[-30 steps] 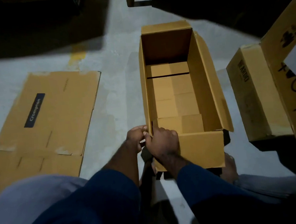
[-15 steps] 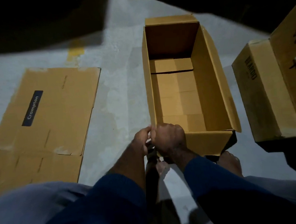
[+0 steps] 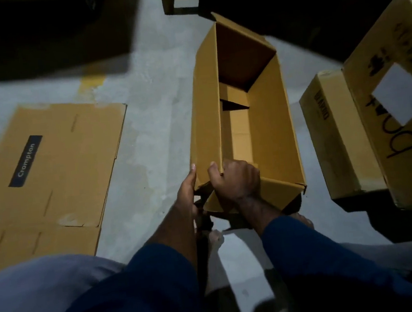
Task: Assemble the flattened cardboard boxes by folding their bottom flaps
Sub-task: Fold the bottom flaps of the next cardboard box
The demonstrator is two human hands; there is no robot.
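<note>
Open brown cardboard box [image 3: 273, 129], centre frame, tilted. Right hand [image 3: 237, 180] has its grip closed over the near-left corner. Left hand [image 3: 188, 187] touches the outer wall; cannot tell its grip.

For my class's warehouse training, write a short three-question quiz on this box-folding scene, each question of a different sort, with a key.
1. True or false: the flattened box lies on the floor to the left of the open box.
2. The right hand grips the open box at: A) its far wall; B) its near left corner; C) its right wall.
3. Fill in: the flattened box's dark label reads ____.
Key: 1 true; 2 B; 3 Crompton.
</note>
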